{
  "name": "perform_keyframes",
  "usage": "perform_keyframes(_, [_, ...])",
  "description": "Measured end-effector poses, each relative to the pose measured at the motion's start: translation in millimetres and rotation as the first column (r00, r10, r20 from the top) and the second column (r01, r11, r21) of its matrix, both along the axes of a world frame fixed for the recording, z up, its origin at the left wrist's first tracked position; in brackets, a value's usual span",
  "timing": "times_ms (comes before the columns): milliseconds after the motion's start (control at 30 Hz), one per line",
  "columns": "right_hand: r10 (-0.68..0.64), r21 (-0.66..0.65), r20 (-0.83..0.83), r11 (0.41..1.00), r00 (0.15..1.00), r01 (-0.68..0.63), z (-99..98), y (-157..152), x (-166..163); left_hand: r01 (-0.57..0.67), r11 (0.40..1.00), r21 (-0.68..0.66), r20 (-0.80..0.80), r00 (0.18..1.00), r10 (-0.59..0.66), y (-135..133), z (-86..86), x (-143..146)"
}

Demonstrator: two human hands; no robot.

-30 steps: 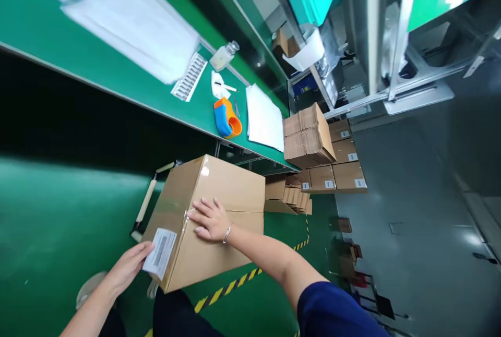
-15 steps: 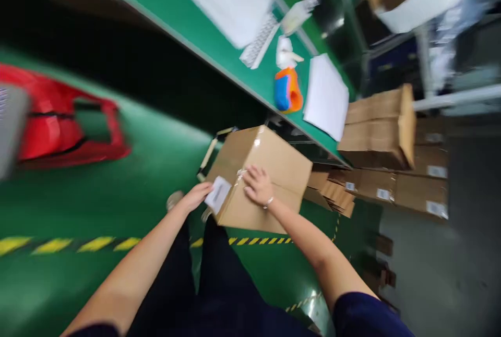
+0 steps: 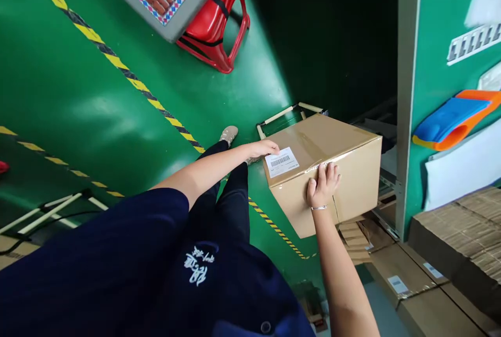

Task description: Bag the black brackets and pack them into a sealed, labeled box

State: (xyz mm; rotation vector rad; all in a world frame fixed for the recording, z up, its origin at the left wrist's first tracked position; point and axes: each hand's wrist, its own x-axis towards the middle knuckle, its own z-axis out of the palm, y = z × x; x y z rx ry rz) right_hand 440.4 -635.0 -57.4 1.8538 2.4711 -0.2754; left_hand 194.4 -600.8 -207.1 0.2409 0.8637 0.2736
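A taped brown cardboard box (image 3: 352, 159) with a white barcode label (image 3: 281, 162) is held between both my hands, low over the green floor. My left hand (image 3: 261, 148) presses against the box's near left edge beside the label, fingers stretched out along it. My right hand (image 3: 323, 185) grips the box's near side, fingers hooked over the taped top edge; a thin bracelet circles that wrist. My dark trouser leg and one shoe (image 3: 229, 134) show just left of the box.
A red plastic stool (image 3: 213, 26) with a patterned cushion stands at the top. Yellow-black tape lines cross the floor. The green table (image 3: 434, 76) at right carries an orange-blue tape dispenser (image 3: 454, 120) and white sheets. Flattened cartons (image 3: 462, 232) and labelled boxes lie at lower right.
The view has swung round sharply, so the table now stands at the right and the stool at the top. Both hands stay on the box, the right now gripping its near side.
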Motion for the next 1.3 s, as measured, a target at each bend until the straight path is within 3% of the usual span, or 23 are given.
perform_keyframes(133, [-0.034, -0.045, 0.02, 0.998, 0.999, 0.035, -1.2, 1, 2, -0.007, 1.0, 0.026, 0.008, 1.0, 0.007, 3, 5.7, -3])
perform_keyframes(267, [-0.006, -0.011, -0.004, 1.0, 1.0, 0.006, -1.3, 0, 3, 0.003, 0.998, 0.059, 0.004, 1.0, -0.003, 5, 10.7, -4])
perform_keyframes(1300, [-0.038, -0.066, 0.018, 0.997, 0.999, 0.04, -0.2, -1, 4, 0.141, 0.947, 0.289, -0.24, 0.968, -0.071, -2, 17.1, 6])
